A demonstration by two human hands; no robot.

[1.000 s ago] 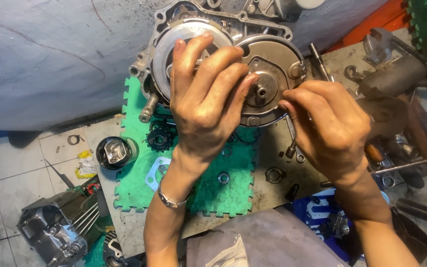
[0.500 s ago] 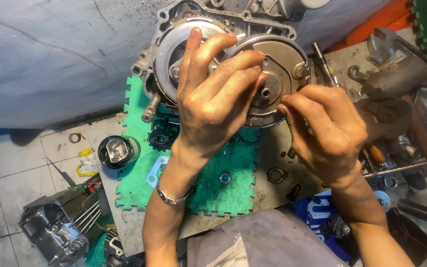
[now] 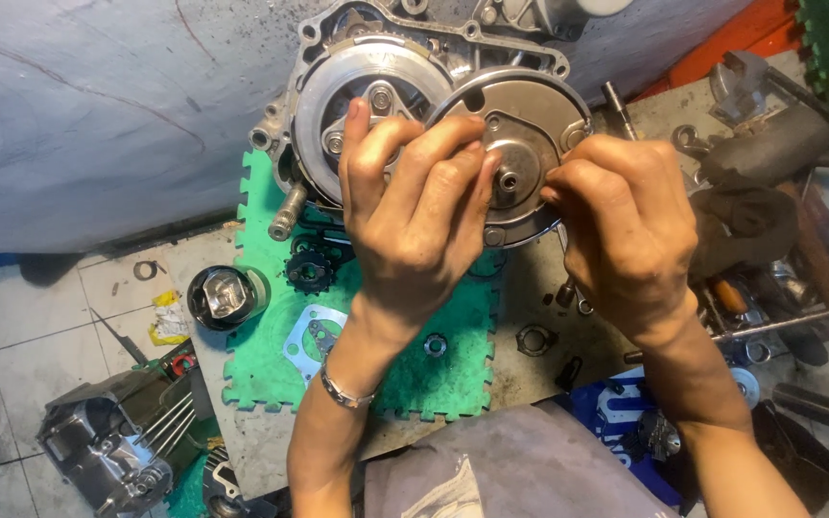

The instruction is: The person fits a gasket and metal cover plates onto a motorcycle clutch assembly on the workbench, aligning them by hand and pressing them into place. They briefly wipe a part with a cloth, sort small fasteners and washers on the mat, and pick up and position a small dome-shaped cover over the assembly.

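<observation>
A grey engine case (image 3: 405,24) stands on a green foam mat (image 3: 271,331) and shows two round metal parts: a clutch drum (image 3: 338,86) on the left and a flat round clutch plate (image 3: 539,110) on the right. My left hand (image 3: 414,206) lies over the seam between them, fingers spread, fingertips on the round plate. My right hand (image 3: 626,230) presses against the plate's right side, fingers pinched near its centre hub (image 3: 509,180). What the right fingers hold is hidden.
A small sprocket (image 3: 311,271), a thin gasket (image 3: 314,336) and a nut (image 3: 436,344) lie on the mat. A piston (image 3: 223,295) and a cylinder head (image 3: 112,446) sit at left. Tools and metal parts (image 3: 779,288) crowd the right. A grey wall (image 3: 98,115) rises behind.
Both hands have moved up the round plate: my left fingers have slid toward its centre, and my right hand has closed in from the lower right onto the hub.
</observation>
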